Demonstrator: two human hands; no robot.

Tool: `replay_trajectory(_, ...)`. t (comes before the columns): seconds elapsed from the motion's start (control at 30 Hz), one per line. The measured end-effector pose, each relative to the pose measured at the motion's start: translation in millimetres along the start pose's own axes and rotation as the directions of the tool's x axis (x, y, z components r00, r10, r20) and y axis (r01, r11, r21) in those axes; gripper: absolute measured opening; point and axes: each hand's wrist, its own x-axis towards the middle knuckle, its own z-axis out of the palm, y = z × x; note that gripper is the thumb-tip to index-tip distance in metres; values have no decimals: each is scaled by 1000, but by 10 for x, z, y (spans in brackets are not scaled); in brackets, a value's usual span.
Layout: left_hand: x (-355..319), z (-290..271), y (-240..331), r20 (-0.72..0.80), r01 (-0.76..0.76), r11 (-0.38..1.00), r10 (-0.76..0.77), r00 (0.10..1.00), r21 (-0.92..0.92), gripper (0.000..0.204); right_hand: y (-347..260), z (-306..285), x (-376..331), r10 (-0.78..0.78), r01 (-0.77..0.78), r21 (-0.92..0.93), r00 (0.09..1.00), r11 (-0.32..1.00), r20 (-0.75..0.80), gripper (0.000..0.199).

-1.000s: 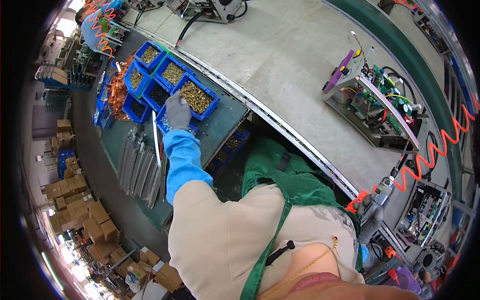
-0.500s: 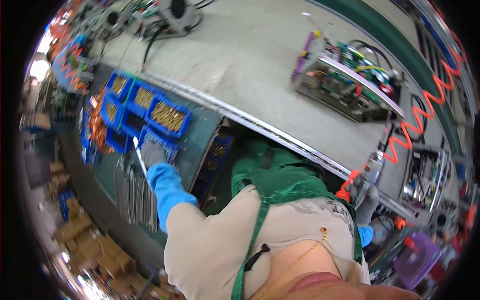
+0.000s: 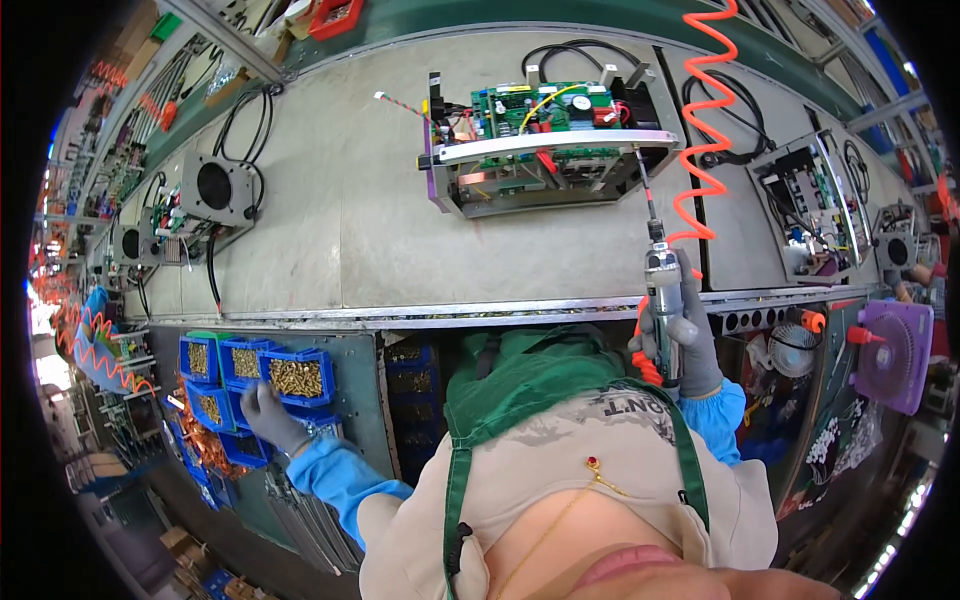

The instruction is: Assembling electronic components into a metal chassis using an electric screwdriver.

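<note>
My right hand (image 3: 690,335), in a grey glove, is wrapped round a silver air screwdriver (image 3: 662,270). Its long bit points away from me, and the tip meets or overlaps the right end of a pale metal bar (image 3: 560,146). That bar runs across the front of an electronics unit (image 3: 500,185) with green circuit boards and a metal frame. My left hand (image 3: 268,415), also gloved, is over the blue bins, beside the bin of brass-coloured screws (image 3: 297,378). Its fingers are bent together; whatever they hold, if anything, is too small to make out.
An orange coiled hose (image 3: 700,150) hangs right of the unit. Fan-fitted units (image 3: 213,187) stand at the left, and another open unit (image 3: 815,205) at the right. Metal strips (image 3: 315,515) lie stacked below the bins. A purple fan (image 3: 893,357) stands far right.
The view has swung round and the bench now lies level. The screwdriver's bit has come to the bar's right end. A light strip seen by my left hand before no longer shows there.
</note>
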Motion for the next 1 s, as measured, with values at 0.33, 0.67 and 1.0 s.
replay_trajectory(0.33,-1850,3531,2296,852,-333,790,514,-98,-515,24,61,-9,1,26,-25,37,1000,999,-4,107)
replay_trajectory(0.67,-2242,4696,2509,855,-605,650,138,-500,-459,32,-57,26,-11,81,-83,-41,996,996,-41,105)
replay_trajectory(1.0,-2108,4588,2521,843,-508,748,125,-524,-427,33,-41,40,-1,94,-95,-43,995,995,-15,116)
